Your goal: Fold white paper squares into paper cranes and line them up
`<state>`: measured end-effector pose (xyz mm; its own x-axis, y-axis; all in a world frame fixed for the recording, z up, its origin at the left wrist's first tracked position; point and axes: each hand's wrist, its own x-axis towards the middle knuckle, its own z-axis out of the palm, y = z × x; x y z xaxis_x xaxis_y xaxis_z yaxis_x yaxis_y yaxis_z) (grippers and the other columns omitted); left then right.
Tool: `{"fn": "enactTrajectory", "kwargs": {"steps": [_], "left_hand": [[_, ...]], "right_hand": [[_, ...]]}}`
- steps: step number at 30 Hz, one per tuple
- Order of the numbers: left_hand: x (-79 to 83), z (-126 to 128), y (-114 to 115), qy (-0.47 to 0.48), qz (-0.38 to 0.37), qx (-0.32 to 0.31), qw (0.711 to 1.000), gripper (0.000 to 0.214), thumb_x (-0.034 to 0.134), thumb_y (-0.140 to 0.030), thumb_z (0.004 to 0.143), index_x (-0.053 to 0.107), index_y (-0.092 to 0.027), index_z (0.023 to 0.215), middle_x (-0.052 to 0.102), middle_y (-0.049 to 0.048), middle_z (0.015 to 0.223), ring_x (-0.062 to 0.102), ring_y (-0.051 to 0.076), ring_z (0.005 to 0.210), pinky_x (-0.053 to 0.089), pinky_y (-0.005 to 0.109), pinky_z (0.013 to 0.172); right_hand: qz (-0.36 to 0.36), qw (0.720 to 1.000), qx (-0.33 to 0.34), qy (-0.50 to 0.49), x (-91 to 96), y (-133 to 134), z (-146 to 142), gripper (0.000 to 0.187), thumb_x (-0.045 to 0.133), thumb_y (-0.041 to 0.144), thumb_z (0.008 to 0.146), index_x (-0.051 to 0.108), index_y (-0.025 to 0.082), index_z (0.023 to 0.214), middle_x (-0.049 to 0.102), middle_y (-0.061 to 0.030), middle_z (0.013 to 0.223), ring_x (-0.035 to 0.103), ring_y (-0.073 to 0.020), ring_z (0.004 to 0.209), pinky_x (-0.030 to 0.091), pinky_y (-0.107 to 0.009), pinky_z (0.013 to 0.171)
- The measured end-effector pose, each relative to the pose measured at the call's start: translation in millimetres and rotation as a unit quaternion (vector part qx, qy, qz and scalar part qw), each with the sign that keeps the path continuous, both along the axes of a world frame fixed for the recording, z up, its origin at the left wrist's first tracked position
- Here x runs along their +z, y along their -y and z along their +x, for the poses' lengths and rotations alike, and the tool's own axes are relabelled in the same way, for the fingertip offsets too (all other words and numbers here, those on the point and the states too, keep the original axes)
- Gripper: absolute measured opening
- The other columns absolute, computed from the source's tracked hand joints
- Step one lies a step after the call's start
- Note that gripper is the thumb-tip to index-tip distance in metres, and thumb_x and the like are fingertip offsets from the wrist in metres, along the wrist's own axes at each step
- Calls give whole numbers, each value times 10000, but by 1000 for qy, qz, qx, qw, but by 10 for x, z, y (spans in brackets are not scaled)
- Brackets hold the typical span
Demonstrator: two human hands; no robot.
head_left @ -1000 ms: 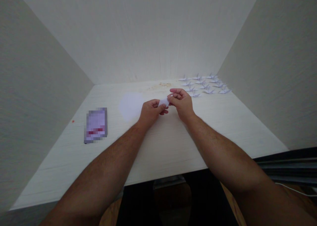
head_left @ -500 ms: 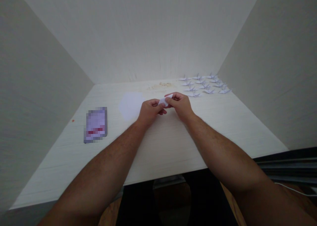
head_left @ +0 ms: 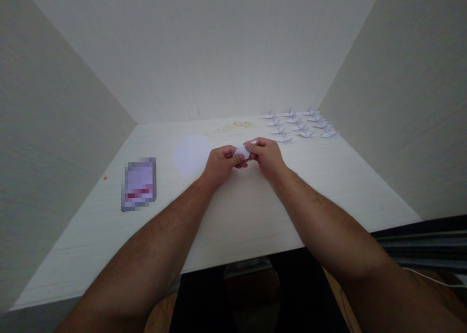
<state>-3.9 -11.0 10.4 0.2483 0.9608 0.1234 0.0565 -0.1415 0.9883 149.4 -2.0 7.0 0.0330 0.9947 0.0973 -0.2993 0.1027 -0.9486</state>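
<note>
A small folded piece of white paper [head_left: 242, 151] is pinched between both hands just above the middle of the pale wooden table [head_left: 237, 211]. My left hand [head_left: 219, 165] grips its left end with curled fingers. My right hand [head_left: 266, 155] pinches its right end between thumb and fingertips. Most of the paper is hidden by the fingers.
Several finished paper cranes [head_left: 299, 124] stand in rows at the far right of the table. A loose pale sheet [head_left: 190, 154] lies just left of my hands. A phone [head_left: 139, 184] lies face up at the left. Plain walls close in the table on three sides.
My right hand has dropped slightly and closed in on the paper, its fingers less raised than a second ago. The left hand has hardly moved. The view shifted slightly.
</note>
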Motion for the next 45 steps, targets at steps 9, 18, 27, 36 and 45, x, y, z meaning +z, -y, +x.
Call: {"fn": "enactTrajectory", "kwargs": {"steps": [9, 18, 27, 36, 45], "left_hand": [[-18, -1, 0, -3, 7, 6, 1000, 305, 782, -430, 716, 702, -141, 776, 738, 70, 723, 715, 171, 656, 556, 267, 625], [-64, 5, -25, 47, -35, 3, 998, 296, 772, -418, 735, 695, -135, 776, 754, 92, 784, 714, 163, 647, 557, 271, 626], [-46, 29, -6, 39, -16, 30, 999, 218, 729, -360, 734, 667, -155, 776, 716, 39, 707, 678, 143, 631, 515, 249, 598], [-84, 4, -69, 23, 51, 112, 992, 262, 727, -420, 748, 660, -167, 740, 653, 3, 657, 563, 108, 605, 449, 233, 600], [-59, 24, -41, 2, 38, 101, 994, 211, 722, -365, 713, 641, -171, 730, 584, -28, 612, 462, 94, 547, 346, 227, 518]], "right_hand": [[4, 1000, 3, 15, -36, -24, 3, 244, 812, 358, 610, 650, 184, 664, 538, 50, 518, 479, -88, 483, 394, -238, 481], [7, 998, -63, 17, 28, -62, 107, 263, 791, 386, 613, 681, 197, 759, 538, 52, 557, 471, -90, 520, 430, -251, 538], [60, 989, -78, 106, 66, -6, 63, 187, 765, 363, 653, 704, 194, 703, 622, 17, 590, 504, -108, 530, 415, -259, 516], [63, 982, -16, 176, 21, 42, -5, 237, 788, 400, 637, 689, 194, 698, 632, 15, 594, 496, -108, 512, 402, -257, 493], [96, 951, -45, 291, 38, 66, 13, 211, 718, 355, 708, 640, 184, 612, 588, 22, 554, 467, -104, 523, 377, -265, 534]]}}
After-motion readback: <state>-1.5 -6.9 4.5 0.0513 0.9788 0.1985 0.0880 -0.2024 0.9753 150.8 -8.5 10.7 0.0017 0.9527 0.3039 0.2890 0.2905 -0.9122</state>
